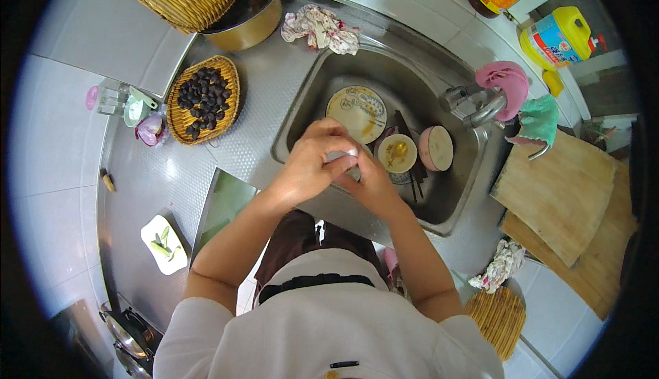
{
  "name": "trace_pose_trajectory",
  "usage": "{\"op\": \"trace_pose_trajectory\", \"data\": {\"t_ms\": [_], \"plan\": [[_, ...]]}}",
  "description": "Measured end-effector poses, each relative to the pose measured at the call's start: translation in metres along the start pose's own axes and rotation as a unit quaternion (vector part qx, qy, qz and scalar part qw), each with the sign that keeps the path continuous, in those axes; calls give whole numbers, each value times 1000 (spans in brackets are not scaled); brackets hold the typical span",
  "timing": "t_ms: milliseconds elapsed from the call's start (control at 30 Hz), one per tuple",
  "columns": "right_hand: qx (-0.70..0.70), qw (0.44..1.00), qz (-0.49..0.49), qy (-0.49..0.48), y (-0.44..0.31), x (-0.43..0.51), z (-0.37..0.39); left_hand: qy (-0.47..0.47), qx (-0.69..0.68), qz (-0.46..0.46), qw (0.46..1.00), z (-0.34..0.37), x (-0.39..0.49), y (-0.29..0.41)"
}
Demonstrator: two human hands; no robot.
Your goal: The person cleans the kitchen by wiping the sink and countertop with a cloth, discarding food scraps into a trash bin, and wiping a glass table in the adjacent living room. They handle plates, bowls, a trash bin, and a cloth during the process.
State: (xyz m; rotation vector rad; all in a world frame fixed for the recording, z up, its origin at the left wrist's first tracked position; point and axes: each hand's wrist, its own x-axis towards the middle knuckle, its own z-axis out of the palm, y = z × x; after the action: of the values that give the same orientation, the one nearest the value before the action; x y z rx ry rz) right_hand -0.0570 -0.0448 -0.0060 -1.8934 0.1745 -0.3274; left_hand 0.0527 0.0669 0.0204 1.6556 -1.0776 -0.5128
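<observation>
My left hand [314, 165] and my right hand [371, 181] meet over the near edge of the stainless steel sink [337, 72], fingers bent together. A small pale spot [351, 153] shows at the fingertips; whether it is a held object cannot be made out. Beyond my hands, a patterned plate [355, 106] with yellowish residue lies in the sink. Right of it, a small white bowl [397, 153] contains yellow-brown leftovers. A pink bowl [435, 148] leans beside it, with dark chopsticks [413, 186] and another dish partly hidden beneath.
A wicker basket of dark pieces [203, 102] and a white dish with green pieces [165, 245] stand on the left counter. The faucet [486, 111], draped with pink and green cloths, reaches over the sink's right side. Wooden boards [561, 193] lie farther right. A crumpled cloth [322, 29] rests behind.
</observation>
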Motion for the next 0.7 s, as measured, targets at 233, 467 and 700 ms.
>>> {"op": "trace_pose_trajectory", "data": {"t_ms": [233,467,700], "plan": [[33,991,116,65,-4,31,-23,9,-156,-123,980,-36,-10,-51],[114,989,90,21,-82,77,-40,-104,220,-68,968,17,-6,-86],[109,983,106,-99,-111,118,-3,9,-45,-23,999,81,43,-96]]}}
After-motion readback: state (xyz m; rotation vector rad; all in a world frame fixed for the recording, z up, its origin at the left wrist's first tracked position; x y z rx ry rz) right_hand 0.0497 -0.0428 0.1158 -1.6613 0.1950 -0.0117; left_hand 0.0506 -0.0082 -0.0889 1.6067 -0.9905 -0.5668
